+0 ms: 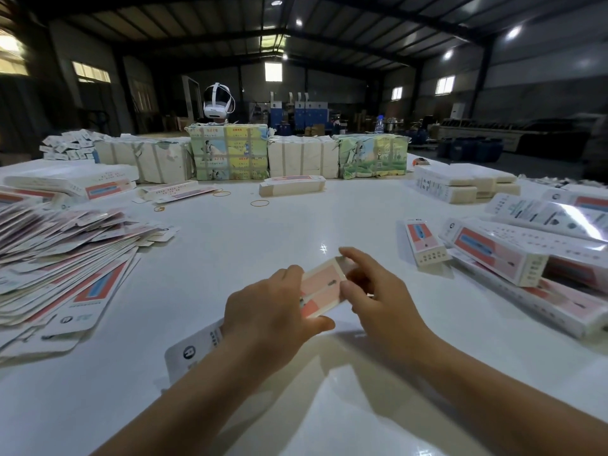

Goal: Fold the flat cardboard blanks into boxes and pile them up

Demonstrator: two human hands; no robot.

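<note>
Box (324, 287) pinched above table (230, 245) between left hand (268, 319), fingers curled over near end with thumb under lower edge, and right hand (378, 291), fingers closed on far flap. Bare glossy white surface beyond fingertips; flat blanks (62, 258) fanned well left of fingers, finished boxes (513, 258) piled right, wrapped bundles (227, 153) along far edge, dim warehouse behind. Print too small to read.
</note>
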